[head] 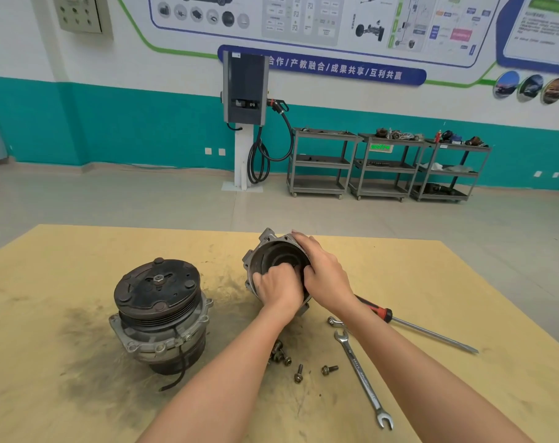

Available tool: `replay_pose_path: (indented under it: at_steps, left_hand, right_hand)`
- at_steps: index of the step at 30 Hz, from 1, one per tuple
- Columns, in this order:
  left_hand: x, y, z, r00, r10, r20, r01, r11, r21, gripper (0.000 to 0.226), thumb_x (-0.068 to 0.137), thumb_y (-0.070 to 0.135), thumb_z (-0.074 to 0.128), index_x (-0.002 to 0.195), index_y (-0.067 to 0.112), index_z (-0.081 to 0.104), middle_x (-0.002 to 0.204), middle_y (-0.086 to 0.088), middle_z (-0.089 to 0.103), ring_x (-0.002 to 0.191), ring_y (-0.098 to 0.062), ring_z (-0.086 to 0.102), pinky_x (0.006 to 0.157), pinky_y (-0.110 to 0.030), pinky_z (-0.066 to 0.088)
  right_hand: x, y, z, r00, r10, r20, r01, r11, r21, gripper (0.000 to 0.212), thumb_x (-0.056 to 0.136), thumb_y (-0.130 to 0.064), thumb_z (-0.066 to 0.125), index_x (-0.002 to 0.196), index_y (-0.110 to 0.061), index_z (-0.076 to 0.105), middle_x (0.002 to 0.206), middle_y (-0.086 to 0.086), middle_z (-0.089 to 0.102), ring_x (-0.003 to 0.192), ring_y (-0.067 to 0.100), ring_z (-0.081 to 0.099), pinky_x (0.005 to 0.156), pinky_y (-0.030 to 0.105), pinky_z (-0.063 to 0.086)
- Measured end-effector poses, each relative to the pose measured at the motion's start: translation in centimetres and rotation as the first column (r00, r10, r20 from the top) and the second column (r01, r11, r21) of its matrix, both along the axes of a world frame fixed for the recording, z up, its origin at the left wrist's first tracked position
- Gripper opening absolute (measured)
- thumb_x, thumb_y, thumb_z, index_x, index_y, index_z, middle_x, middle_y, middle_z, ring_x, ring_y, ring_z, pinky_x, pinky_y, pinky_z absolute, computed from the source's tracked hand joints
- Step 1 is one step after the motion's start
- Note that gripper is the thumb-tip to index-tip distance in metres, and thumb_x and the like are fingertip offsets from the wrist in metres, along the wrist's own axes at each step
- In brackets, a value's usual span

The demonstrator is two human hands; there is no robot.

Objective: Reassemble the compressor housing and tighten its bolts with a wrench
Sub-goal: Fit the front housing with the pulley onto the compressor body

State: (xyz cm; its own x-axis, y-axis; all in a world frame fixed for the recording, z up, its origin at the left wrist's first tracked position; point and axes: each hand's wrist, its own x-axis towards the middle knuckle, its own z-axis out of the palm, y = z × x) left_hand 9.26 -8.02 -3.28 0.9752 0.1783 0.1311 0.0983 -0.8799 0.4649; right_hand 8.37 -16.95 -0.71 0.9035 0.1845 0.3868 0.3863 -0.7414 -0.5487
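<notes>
Hands meet at the housing half (273,251): left hand (279,290) curled inside its bowl, grip unclear, right hand (324,273) clasping its rim. Nearer than the housing lie bolts (299,372) and wrench (363,378); compressor body (160,314) stands left, bare surface (64,266) beyond it.

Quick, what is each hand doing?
Left hand: fingers curled inside the housing, holding something unclear.
Right hand: gripping the housing rim.

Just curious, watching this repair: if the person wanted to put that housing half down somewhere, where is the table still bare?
Bare tabletop lies left of and behind the compressor body, and along the far right edge beyond the screwdriver. It is crowded near the forearms: loose bolts, the long wrench and a smaller wrench lie there, below the housing half held in both hands.
</notes>
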Motion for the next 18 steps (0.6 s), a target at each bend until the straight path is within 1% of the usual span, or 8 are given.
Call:
replay_pose_path:
  at_steps: [2,5,8,10,11,14,16,18]
  left_hand:
    - [-0.1,0.1,-0.1,1.000,0.002,0.005,-0.002,1.000,0.010,0.025,0.102,0.017,0.041,0.082,0.021,0.056,0.106,-0.008,0.072,0.099,-0.028,0.063,0.091,-0.037,0.032]
    - [-0.2,0.3,0.1,1.000,0.004,-0.001,-0.004,1.000,0.009,0.023,0.101,0.015,0.044,0.080,0.021,0.052,0.105,-0.007,0.072,0.099,-0.028,0.064,0.089,-0.036,0.031]
    - [-0.3,0.4,0.2,1.000,-0.001,-0.021,0.001,1.000,0.012,0.028,0.100,0.016,0.046,0.073,0.021,0.048,0.103,-0.007,0.072,0.098,-0.028,0.064,0.084,-0.036,0.027]
    - [-0.4,0.5,0.4,0.999,-0.010,-0.052,0.012,0.999,0.041,0.031,0.098,0.015,0.048,0.069,0.022,0.044,0.103,-0.006,0.072,0.098,-0.028,0.064,0.084,-0.036,0.026]
    - [-0.4,0.6,0.6,0.998,-0.018,-0.067,0.021,0.999,0.047,0.028,0.098,0.016,0.049,0.071,0.022,0.045,0.104,-0.006,0.072,0.099,-0.029,0.064,0.087,-0.037,0.028]
    - [-0.1,0.8,1.4,0.993,-0.038,-0.114,0.041,0.999,0.019,0.017,0.101,0.019,0.045,0.085,0.021,0.050,0.111,-0.006,0.070,0.108,-0.029,0.064,0.102,-0.039,0.031]
    - [-0.2,1.1,1.9,0.989,-0.055,-0.135,0.057,0.998,0.007,0.014,0.103,0.021,0.044,0.092,0.020,0.053,0.117,-0.007,0.069,0.113,-0.029,0.062,0.103,-0.040,0.034]
    - [-0.6,1.3,2.6,0.987,-0.071,-0.142,0.068,0.997,-0.024,0.021,0.105,0.023,0.042,0.105,0.015,0.061,0.122,-0.010,0.067,0.115,-0.032,0.061,0.098,-0.040,0.039]
  right_hand:
    - [0.0,0.1,0.1,1.000,-0.002,0.001,0.002,1.000,-0.013,0.075,0.081,0.010,0.038,0.145,-0.030,0.039,0.152,-0.013,0.039,0.145,0.015,0.027,0.107,0.043,0.040]
    - [-0.1,0.3,0.1,1.000,-0.002,0.000,0.002,0.999,-0.039,0.076,0.082,0.009,0.037,0.146,-0.032,0.037,0.153,-0.015,0.036,0.146,0.013,0.022,0.107,0.042,0.038]
    - [-0.1,0.4,0.1,1.000,-0.006,-0.003,0.006,0.998,-0.064,0.076,0.083,0.008,0.036,0.146,-0.033,0.036,0.153,-0.017,0.034,0.147,0.013,0.020,0.106,0.043,0.039]
    - [-0.1,0.5,0.2,1.000,0.003,-0.002,-0.003,0.997,-0.075,0.076,0.083,0.009,0.035,0.146,-0.033,0.037,0.153,-0.018,0.034,0.147,0.013,0.020,0.105,0.043,0.039]
    - [-0.1,0.5,0.2,1.000,0.010,-0.002,-0.010,0.997,-0.078,0.076,0.083,0.009,0.035,0.145,-0.033,0.037,0.153,-0.018,0.034,0.147,0.013,0.019,0.106,0.043,0.039]
    - [-0.2,0.4,0.3,1.000,0.020,-0.007,-0.021,0.995,-0.092,0.076,0.083,0.010,0.035,0.145,-0.033,0.038,0.153,-0.017,0.035,0.148,0.012,0.019,0.109,0.042,0.038]
    - [-0.2,0.5,0.3,1.000,0.024,-0.007,-0.024,0.995,-0.101,0.075,0.084,0.009,0.035,0.145,-0.034,0.038,0.153,-0.017,0.035,0.148,0.012,0.018,0.109,0.042,0.037]
    - [-0.1,0.6,0.5,1.000,0.029,-0.011,-0.030,0.994,-0.101,0.072,0.086,0.007,0.036,0.145,-0.034,0.038,0.153,-0.017,0.035,0.148,0.013,0.018,0.109,0.043,0.037]
